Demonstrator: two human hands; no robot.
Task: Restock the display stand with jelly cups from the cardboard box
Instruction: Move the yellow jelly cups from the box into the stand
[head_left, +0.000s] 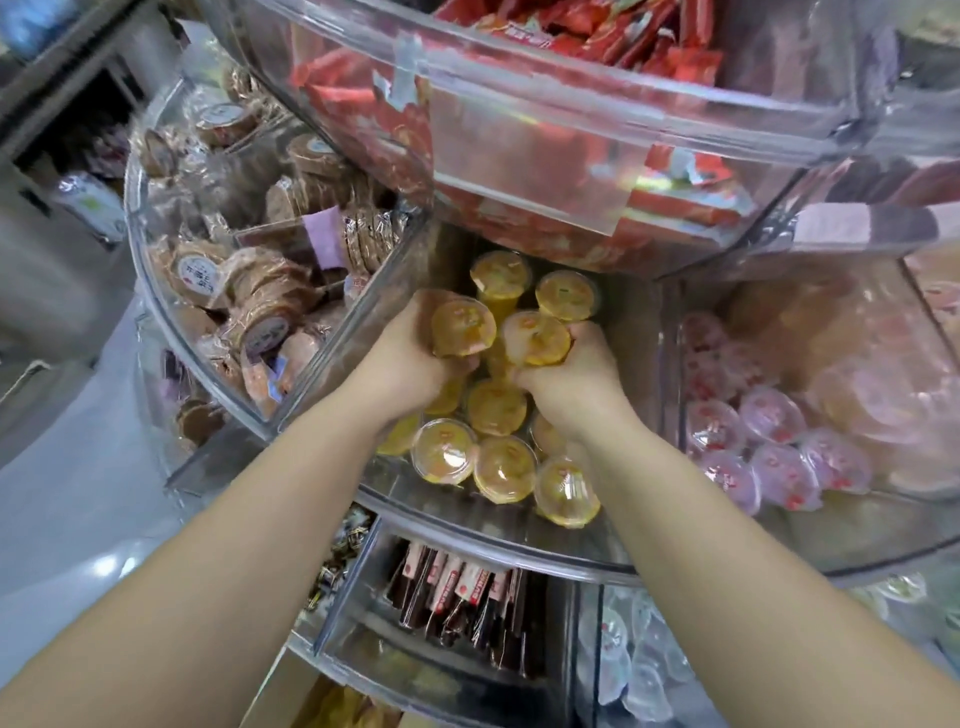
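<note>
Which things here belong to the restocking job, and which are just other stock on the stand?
Part of the job:
- yellow jelly cups in the middle bin
- left hand, holding a cup
- right hand, holding a cup

Other stock:
- wrapped biscuits, left bin
- pink jelly cups, right bin
- red packets, tier above
- brown sticks, tier below

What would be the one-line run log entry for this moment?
left hand: grips yellow jelly cup | right hand: grips another cup | place: middle compartment of display stand | phase: placing
</note>
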